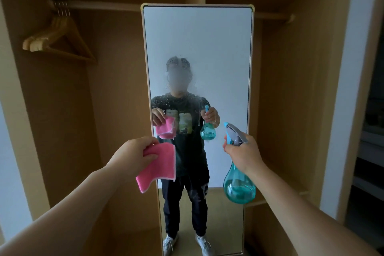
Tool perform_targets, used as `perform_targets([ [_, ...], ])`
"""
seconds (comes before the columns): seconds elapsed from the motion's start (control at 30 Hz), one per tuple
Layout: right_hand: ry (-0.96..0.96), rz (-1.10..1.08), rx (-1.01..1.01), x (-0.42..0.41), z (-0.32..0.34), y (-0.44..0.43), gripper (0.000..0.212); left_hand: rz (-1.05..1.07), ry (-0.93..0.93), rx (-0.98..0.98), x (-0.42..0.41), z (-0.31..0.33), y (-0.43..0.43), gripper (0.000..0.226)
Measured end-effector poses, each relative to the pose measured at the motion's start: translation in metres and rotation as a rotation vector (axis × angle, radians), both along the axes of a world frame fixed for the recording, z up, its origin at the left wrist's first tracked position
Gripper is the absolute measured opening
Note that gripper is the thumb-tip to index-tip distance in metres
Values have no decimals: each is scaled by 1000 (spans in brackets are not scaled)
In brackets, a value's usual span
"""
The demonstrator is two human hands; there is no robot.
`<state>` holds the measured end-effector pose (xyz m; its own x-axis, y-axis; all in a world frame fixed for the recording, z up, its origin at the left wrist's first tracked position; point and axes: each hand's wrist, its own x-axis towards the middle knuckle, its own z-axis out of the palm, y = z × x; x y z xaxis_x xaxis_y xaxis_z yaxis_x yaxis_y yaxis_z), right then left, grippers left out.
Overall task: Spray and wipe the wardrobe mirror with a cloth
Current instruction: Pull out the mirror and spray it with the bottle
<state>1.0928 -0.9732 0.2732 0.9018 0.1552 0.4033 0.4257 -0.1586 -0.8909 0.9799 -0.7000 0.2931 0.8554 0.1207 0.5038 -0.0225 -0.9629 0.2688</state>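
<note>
you stood facing the wardrobe mirror (pixel 197 37), which stood upright in front of the open wardrobe (pixel 116 89), between its 2 compartments. your left hand (pixel 133 156) pinched the pink cloth (pixel 161 167) by its upper edge, thumb on top. the cloth hung loose near the glass's left edge, not pressed to it as far as i could tell. your right hand (pixel 244 155) was wrapped round the neck of the teal spray bottle (pixel 239 188), with the nozzle aimed at the mirror and a finger by the trigger. droplets and a misty patch sat on the middle of the glass, so i judged the spraying step to be about done. the next move called for laying the cloth flat on the wet patch and wiping before the runs crept lower.
</note>
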Motion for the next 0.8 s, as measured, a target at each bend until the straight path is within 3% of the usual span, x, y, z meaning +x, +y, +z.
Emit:
perform_targets([
  [0.13,-12,-26,-2,2,-2,-8,15,-9,13,4,3,0,-6,24],
  [0.33,44,-38,-11,5,-3,-25,35,-46,4,23,8,0,-14,26],
  [0.8,14,-173,21,23,-19,-50,23,-86,47,37,19,-5,-25,18],
])
